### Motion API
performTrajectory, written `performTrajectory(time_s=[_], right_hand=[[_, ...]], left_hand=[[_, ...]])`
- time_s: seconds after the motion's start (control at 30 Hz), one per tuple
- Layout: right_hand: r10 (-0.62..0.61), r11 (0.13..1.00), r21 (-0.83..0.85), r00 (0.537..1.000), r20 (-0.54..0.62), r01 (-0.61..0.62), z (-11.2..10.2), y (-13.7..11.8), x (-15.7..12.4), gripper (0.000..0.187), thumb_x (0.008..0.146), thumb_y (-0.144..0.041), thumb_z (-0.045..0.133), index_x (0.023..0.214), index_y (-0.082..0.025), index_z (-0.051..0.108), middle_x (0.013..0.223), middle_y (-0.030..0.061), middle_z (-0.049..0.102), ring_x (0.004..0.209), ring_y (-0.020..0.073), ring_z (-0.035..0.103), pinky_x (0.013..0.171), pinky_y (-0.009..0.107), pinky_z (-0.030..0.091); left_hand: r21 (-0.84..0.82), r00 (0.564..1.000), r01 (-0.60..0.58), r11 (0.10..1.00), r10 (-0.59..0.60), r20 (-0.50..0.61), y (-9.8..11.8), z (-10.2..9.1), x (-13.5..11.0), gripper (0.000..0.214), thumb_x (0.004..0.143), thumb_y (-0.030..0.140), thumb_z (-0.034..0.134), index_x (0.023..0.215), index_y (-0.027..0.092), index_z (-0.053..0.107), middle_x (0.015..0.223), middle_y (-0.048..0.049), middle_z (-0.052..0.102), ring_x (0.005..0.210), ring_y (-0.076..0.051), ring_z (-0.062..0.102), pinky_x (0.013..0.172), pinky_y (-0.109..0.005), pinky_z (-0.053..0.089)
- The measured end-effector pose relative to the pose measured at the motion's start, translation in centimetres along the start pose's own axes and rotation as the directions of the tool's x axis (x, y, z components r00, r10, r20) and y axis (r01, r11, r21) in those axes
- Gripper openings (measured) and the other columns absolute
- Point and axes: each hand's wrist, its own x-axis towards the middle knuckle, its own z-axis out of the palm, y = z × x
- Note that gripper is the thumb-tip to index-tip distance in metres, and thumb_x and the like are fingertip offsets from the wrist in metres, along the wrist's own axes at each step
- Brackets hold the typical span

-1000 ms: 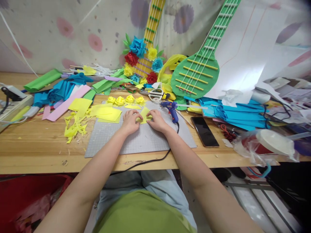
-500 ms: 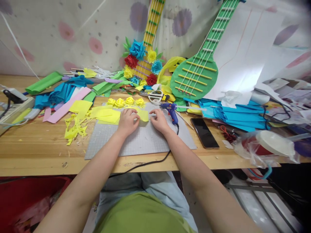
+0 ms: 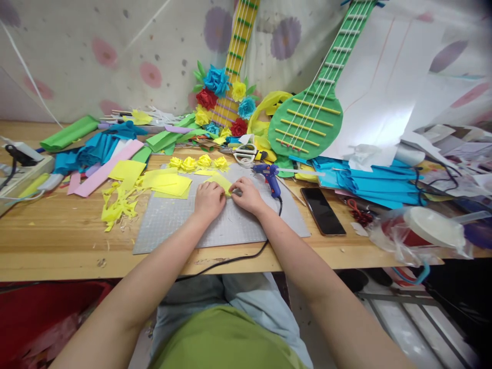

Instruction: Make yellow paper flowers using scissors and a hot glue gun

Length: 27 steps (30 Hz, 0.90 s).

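Observation:
Over the middle of a grey cutting mat, my left hand and my right hand almost meet at a small piece of yellow crepe paper. The fingers of both hands are curled closed on its near edge. Just beyond the hands, several yellow paper flowers sit in a row. To the left lie flat yellow paper pieces. A blue glue gun with a clear stick rests right of my right hand, its black cord running toward me.
White-handled scissors lie behind the mat. A black phone and a bagged cup are on the right. Two paper-covered instruments, one yellow and one green, lean at the back. Yellow scraps lie left.
My hands have come closer together and a little nearer to me. The yellow paper between them is now tilted, with its near edge gripped by the fingers of both hands.

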Motion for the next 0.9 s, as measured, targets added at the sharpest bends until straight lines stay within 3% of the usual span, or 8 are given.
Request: performTrajectory(time_s=[0.13,0.37,0.73,0.9], right_hand=[[-0.009,0.998,-0.055,0.999,0.033,0.011,-0.5,-0.6,-0.2,0.012,0.07,-0.018,0.058,0.08,-0.019,0.065,0.087,0.0044,0.056,0.093,0.0183,0.049,0.084,0.03,0.039],[0.022,0.992,-0.125,0.999,0.049,-0.015,-0.6,-1.4,-0.4,0.011,0.071,-0.021,0.058,0.079,-0.019,0.064,0.081,0.0037,0.057,0.084,0.0176,0.051,0.076,0.028,0.038],[0.082,0.995,-0.061,0.997,-0.002,-0.082,-0.5,-0.3,0.0,0.018,0.071,-0.011,0.048,0.077,-0.019,0.063,0.08,0.0034,0.059,0.084,0.0174,0.052,0.078,0.029,0.04],[0.048,0.999,-0.025,0.999,0.01,-0.048,-0.5,-0.1,0.0,0.022,0.07,-0.009,0.051,0.084,-0.019,0.063,0.082,0.0025,0.057,0.083,0.0162,0.051,0.079,0.029,0.04]], left_hand=[[-0.058,0.998,0.066,0.996,-0.065,0.022,-0.2,0.0,0.1,0.014,0.077,0.027,0.056,0.079,0.022,0.069,0.088,-0.0053,0.066,0.092,-0.024,0.053,0.08,-0.039,0.036],[-0.055,0.997,0.075,0.996,-0.075,0.003,-0.4,-0.3,0.1,0.013,0.076,0.027,0.058,0.077,0.021,0.069,0.085,-0.0064,0.066,0.092,-0.024,0.053,0.08,-0.04,0.036],[-0.013,1.0,-0.003,1.0,0.003,-0.014,0.4,0.2,0.0,0.015,0.08,0.025,0.053,0.077,0.023,0.068,0.085,-0.0069,0.064,0.091,-0.024,0.051,0.081,-0.041,0.034],[0.038,0.999,0.031,0.999,-0.03,-0.036,0.3,0.3,0.3,0.017,0.081,0.025,0.051,0.075,0.022,0.067,0.085,-0.0087,0.063,0.092,-0.026,0.051,0.081,-0.042,0.033]])
